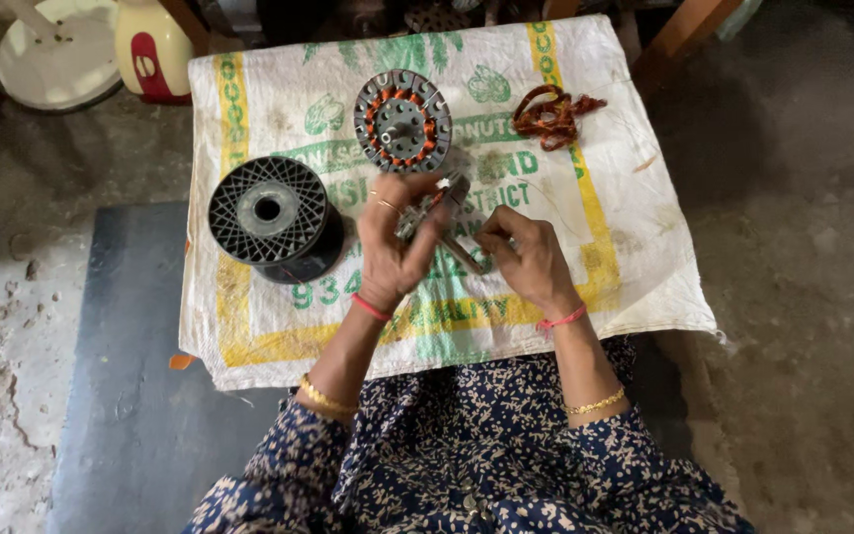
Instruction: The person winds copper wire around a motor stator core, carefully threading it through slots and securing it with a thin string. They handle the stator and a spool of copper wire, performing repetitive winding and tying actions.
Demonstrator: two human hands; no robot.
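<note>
Head view, looking straight down: we see both hands raised just above the middle of a small surface (644, 297) draped with a white woven sack (279, 109). Our left hand (394, 242) closes its grip around a small grey metal part (425, 213) with a slim shaft (462, 257) that slants down to the right; a little orange shows near its upper end. Our right hand (529, 259) pinches its fingertips together just beside the shaft; what it pinches is too fine for us to tell. A ring sits on one left finger, and red threads circle both wrists.

Above the hands a round stator (402, 121) lies flat on the sack, grey steel outside, orange-brown copper coils arranged in a ring, a grey hub at the centre. To the left, a black plastic spool (271, 213) with a webbed flange and open bore stands on end, near the left hand but apart from it. At the upper right lies a tangle of copper wire (554, 115).

The sack carries green block lettering and green leaf and nut emblems across its middle, framed by yellow stripes with a green chain pattern on the left stripe. Beyond its upper left corner stand a white round base (56, 54) and a cream housing (150, 49) bearing a red panel.
</note>
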